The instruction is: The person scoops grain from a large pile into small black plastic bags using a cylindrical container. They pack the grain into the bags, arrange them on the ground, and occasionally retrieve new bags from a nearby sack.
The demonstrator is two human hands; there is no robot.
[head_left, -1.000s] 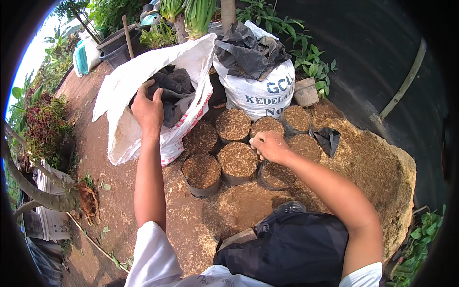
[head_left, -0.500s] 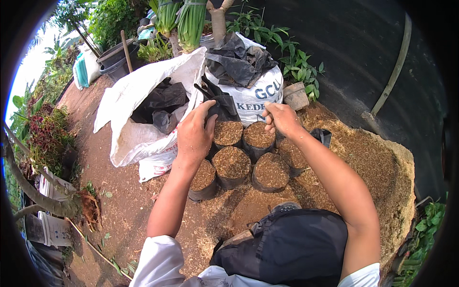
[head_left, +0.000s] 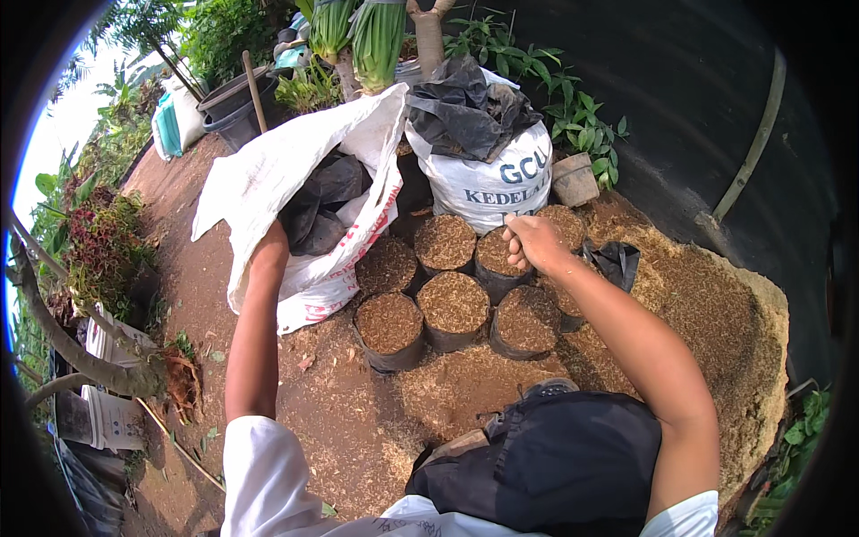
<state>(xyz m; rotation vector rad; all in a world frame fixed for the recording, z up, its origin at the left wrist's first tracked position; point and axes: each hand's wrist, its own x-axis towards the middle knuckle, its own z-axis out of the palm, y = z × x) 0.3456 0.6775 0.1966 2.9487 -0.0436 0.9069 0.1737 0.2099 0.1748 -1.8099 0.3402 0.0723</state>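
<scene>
Head view, left hand (head_left: 271, 247) inside white sack (head_left: 255, 183), grip hidden, cannot tell its state, black plastic bags (head_left: 340, 186) just beyond it, right hand (head_left: 535, 244) curled closed, soil-filled pots (head_left: 454, 302) below it.

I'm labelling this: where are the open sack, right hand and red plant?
Open sack (head_left: 333, 270), head view: front wall.
Right hand (head_left: 539, 242), head view: back of hand.
Red plant (head_left: 106, 234), head view: leaves.

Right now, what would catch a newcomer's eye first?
The open white sack, left of centre, with the left hand mostly hidden inside. Then the black bags of brown crumbly fill, clustered on the ground near the middle, right hand above them.
</scene>
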